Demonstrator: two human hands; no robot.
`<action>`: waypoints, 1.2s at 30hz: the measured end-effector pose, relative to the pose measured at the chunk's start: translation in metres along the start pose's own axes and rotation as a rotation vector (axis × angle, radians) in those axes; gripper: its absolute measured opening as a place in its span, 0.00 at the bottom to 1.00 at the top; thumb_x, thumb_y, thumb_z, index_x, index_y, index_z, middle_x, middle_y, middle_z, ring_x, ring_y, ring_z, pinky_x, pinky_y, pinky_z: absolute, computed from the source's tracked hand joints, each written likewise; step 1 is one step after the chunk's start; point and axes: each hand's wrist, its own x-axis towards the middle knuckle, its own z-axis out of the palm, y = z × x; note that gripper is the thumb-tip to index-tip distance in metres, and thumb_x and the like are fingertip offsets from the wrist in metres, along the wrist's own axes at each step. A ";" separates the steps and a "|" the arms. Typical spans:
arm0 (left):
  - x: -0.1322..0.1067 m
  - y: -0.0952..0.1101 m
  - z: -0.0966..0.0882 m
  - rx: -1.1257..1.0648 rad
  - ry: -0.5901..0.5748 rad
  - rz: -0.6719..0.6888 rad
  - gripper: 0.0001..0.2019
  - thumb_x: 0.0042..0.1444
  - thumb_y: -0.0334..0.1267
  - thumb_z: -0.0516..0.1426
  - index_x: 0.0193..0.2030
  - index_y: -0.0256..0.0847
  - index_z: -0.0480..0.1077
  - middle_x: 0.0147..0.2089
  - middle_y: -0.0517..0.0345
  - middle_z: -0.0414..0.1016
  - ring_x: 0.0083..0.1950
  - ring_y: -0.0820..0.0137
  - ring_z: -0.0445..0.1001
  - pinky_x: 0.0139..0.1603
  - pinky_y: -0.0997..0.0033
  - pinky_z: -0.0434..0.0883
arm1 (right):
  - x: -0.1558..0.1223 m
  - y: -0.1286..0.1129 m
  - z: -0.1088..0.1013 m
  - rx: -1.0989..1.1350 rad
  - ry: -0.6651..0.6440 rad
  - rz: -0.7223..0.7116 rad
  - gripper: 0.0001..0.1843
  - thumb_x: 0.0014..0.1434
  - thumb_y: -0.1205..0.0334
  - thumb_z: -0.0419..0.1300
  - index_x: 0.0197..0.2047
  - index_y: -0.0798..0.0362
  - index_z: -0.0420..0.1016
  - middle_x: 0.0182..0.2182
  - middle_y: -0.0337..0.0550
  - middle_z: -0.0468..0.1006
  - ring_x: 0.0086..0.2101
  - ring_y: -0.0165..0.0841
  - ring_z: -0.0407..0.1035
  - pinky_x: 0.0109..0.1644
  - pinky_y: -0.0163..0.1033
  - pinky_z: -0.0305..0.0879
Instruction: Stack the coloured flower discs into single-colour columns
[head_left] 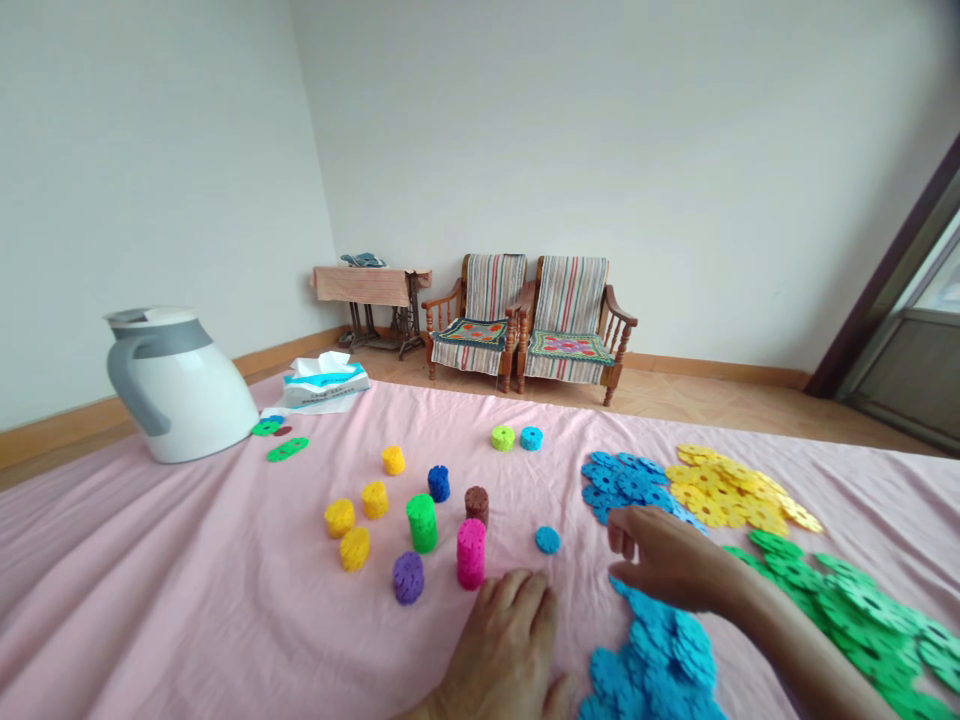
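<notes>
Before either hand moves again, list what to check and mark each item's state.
1. The left hand lies flat on the pink cloth, holding nothing: ok.
2. The right hand is empty: cannot tell, its fingers curl down and hide the palm.
3. The pink stack, green stack and brown stack stand upright: ok.
4. The light-blue pile lies under the right hand: ok.
5. The blue pile is apart from the yellow pile: not ok, their edges meet.

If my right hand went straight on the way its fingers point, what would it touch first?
Probably the lone blue disc left of your right hand; the pink stack stands beyond it.
</notes>
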 end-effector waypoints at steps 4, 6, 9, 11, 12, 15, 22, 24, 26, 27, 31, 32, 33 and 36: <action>0.000 0.001 0.000 -0.009 0.005 -0.008 0.26 0.56 0.44 0.55 0.59 0.31 0.64 0.60 0.42 0.64 0.59 0.52 0.62 0.60 0.51 0.62 | -0.008 0.002 -0.005 -0.123 -0.115 0.047 0.11 0.43 0.65 0.57 0.34 0.55 0.70 0.36 0.48 0.77 0.38 0.41 0.68 0.36 0.40 0.55; 0.001 0.000 0.002 -0.003 0.012 0.000 0.26 0.56 0.43 0.55 0.59 0.30 0.63 0.60 0.41 0.64 0.59 0.52 0.62 0.60 0.51 0.62 | -0.008 -0.002 -0.003 -0.147 -0.129 0.054 0.11 0.42 0.66 0.56 0.34 0.55 0.70 0.37 0.50 0.77 0.39 0.41 0.68 0.37 0.40 0.55; 0.000 -0.001 0.004 0.003 0.022 0.012 0.26 0.55 0.42 0.56 0.59 0.30 0.63 0.60 0.41 0.65 0.59 0.52 0.62 0.60 0.51 0.62 | -0.006 -0.007 0.000 -0.158 -0.128 0.027 0.11 0.43 0.69 0.53 0.33 0.56 0.69 0.37 0.51 0.76 0.39 0.40 0.68 0.39 0.40 0.56; 0.000 -0.001 0.005 0.000 0.032 0.014 0.27 0.56 0.44 0.56 0.59 0.30 0.63 0.60 0.41 0.65 0.58 0.52 0.62 0.60 0.51 0.62 | -0.005 -0.009 0.004 -0.145 -0.106 0.000 0.10 0.44 0.71 0.52 0.32 0.56 0.69 0.37 0.52 0.75 0.39 0.40 0.68 0.40 0.40 0.56; 0.000 -0.001 0.005 -0.003 0.039 0.012 0.27 0.56 0.45 0.56 0.59 0.30 0.63 0.60 0.41 0.65 0.58 0.52 0.62 0.60 0.51 0.62 | -0.005 -0.010 0.007 -0.134 -0.085 -0.010 0.10 0.43 0.71 0.52 0.32 0.56 0.68 0.37 0.51 0.75 0.39 0.39 0.68 0.40 0.39 0.56; -0.001 -0.001 0.004 -0.015 0.052 0.003 0.27 0.56 0.47 0.56 0.59 0.32 0.64 0.59 0.41 0.65 0.58 0.52 0.63 0.60 0.50 0.62 | -0.004 -0.015 0.015 -0.125 0.006 -0.040 0.09 0.42 0.72 0.51 0.29 0.54 0.65 0.35 0.50 0.73 0.37 0.39 0.68 0.39 0.39 0.56; 0.000 0.000 0.000 -0.048 0.001 -0.027 0.28 0.57 0.48 0.55 0.59 0.31 0.63 0.60 0.40 0.65 0.59 0.51 0.62 0.60 0.49 0.60 | 0.010 -0.039 0.030 0.133 0.268 -0.184 0.10 0.43 0.71 0.52 0.31 0.51 0.60 0.32 0.43 0.69 0.33 0.33 0.65 0.37 0.36 0.57; 0.000 0.000 0.001 -0.053 0.004 -0.032 0.28 0.57 0.48 0.56 0.59 0.32 0.64 0.59 0.41 0.66 0.59 0.51 0.62 0.60 0.50 0.61 | 0.015 -0.045 0.035 0.193 0.323 -0.210 0.10 0.43 0.72 0.52 0.32 0.51 0.61 0.32 0.42 0.68 0.34 0.33 0.65 0.37 0.36 0.58; 0.000 0.000 0.002 -0.057 0.006 -0.036 0.27 0.56 0.48 0.56 0.59 0.33 0.64 0.59 0.42 0.66 0.58 0.53 0.62 0.60 0.52 0.61 | 0.018 -0.048 0.041 0.225 0.343 -0.222 0.11 0.44 0.73 0.52 0.33 0.52 0.62 0.32 0.42 0.68 0.34 0.33 0.65 0.38 0.36 0.58; 0.000 0.000 0.002 -0.059 0.006 -0.039 0.28 0.56 0.48 0.56 0.59 0.33 0.64 0.59 0.43 0.66 0.59 0.53 0.62 0.61 0.52 0.61 | 0.019 -0.049 0.043 0.234 0.344 -0.225 0.11 0.44 0.73 0.51 0.33 0.52 0.63 0.33 0.42 0.68 0.35 0.33 0.64 0.38 0.36 0.58; 0.001 0.000 0.003 -0.079 0.003 -0.040 0.29 0.56 0.49 0.56 0.60 0.32 0.63 0.60 0.43 0.65 0.59 0.53 0.61 0.62 0.54 0.59 | 0.020 -0.048 0.048 0.251 0.329 -0.217 0.12 0.45 0.74 0.52 0.34 0.52 0.65 0.33 0.42 0.68 0.34 0.32 0.65 0.38 0.36 0.58; 0.001 0.000 0.002 -0.082 -0.002 -0.043 0.30 0.56 0.49 0.56 0.61 0.32 0.62 0.60 0.42 0.64 0.59 0.53 0.61 0.62 0.54 0.59 | 0.020 -0.048 0.048 0.250 0.325 -0.210 0.12 0.45 0.74 0.52 0.34 0.53 0.66 0.32 0.42 0.68 0.34 0.32 0.65 0.38 0.36 0.58; 0.001 0.000 0.002 -0.083 -0.010 -0.048 0.30 0.57 0.49 0.56 0.61 0.31 0.62 0.60 0.42 0.64 0.59 0.53 0.61 0.62 0.54 0.59 | 0.020 -0.047 0.048 0.249 0.322 -0.203 0.12 0.45 0.74 0.52 0.34 0.53 0.66 0.32 0.42 0.68 0.34 0.32 0.65 0.38 0.35 0.58; 0.001 0.000 0.002 -0.082 -0.022 -0.058 0.29 0.57 0.48 0.56 0.61 0.31 0.62 0.60 0.42 0.64 0.59 0.53 0.61 0.62 0.53 0.59 | 0.019 -0.048 0.047 0.240 0.316 -0.183 0.11 0.47 0.73 0.52 0.35 0.53 0.67 0.32 0.42 0.69 0.33 0.32 0.65 0.37 0.35 0.58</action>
